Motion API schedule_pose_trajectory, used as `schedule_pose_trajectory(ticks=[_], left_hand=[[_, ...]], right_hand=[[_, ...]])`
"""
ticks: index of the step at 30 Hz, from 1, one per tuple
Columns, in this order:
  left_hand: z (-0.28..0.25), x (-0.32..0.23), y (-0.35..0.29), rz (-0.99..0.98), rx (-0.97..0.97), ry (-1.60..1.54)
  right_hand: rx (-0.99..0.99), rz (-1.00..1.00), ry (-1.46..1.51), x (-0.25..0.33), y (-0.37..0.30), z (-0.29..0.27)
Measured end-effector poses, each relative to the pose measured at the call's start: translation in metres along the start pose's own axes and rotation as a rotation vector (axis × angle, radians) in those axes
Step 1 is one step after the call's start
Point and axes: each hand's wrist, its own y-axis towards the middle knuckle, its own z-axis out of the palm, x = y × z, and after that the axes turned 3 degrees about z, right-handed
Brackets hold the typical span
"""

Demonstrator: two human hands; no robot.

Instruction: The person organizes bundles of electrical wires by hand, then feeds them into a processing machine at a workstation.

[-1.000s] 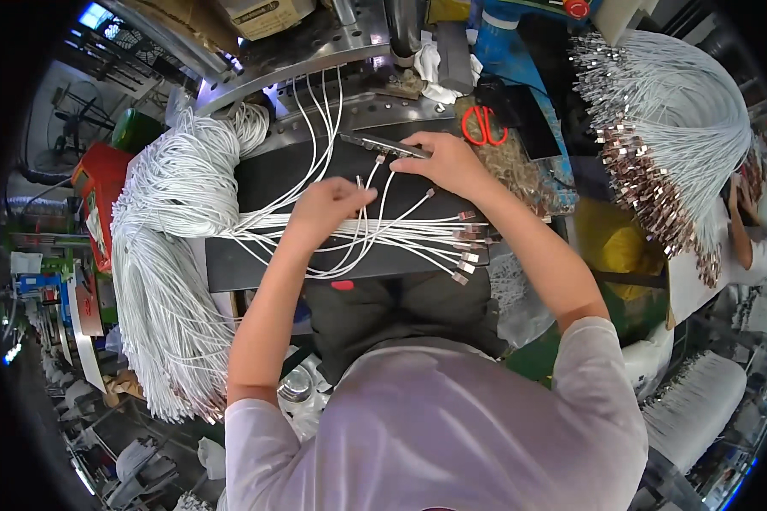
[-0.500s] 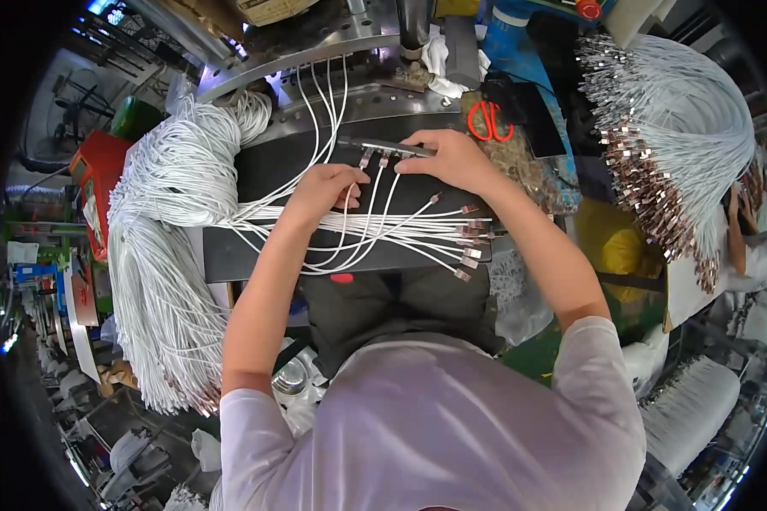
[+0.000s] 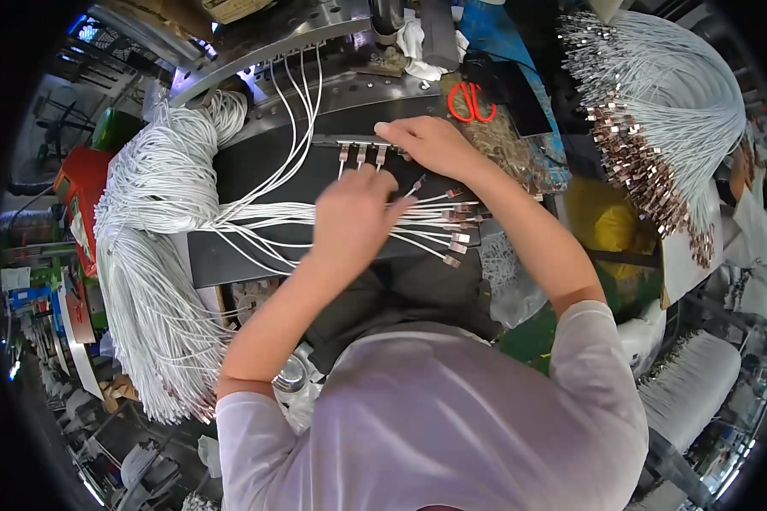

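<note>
The right hand (image 3: 435, 149) pinches a dark bar (image 3: 328, 140) bearing three connectors (image 3: 362, 155), loose connectors (image 3: 458, 238) remain near the table's (image 3: 230, 266) right edge, and I cannot tell if the left hand (image 3: 354, 213) grips.

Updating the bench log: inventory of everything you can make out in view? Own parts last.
flat board: 1, black, centre
slim straight bar: 1, dark grey, upper centre
small metal plugs: 3 visible, copper-silver, along bar's near edge
thin cables: many, white, across board
thick cable bundles: at least 2, white, left and upper right
looped scissor handles: 1 pair, red, upper right of centre
perforated metal frame: 1, silvery, top
boxy container: 1, red, left
crumpled bag: 1, yellow, right
background clutter: uncountable
short-sleeved fabric shirt: 1, pale, bottom
left hand: 1, bare, over cables
right hand: 1, bare, bar's right end
</note>
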Motion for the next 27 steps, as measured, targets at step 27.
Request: schedule_pose_trajectory(ticks=[27], left_hand=[[0.016,0.015,0.005,-0.042,0.007,0.167]], right_hand=[[-0.158,-0.060,-0.190,0.005,-0.006,0.009]])
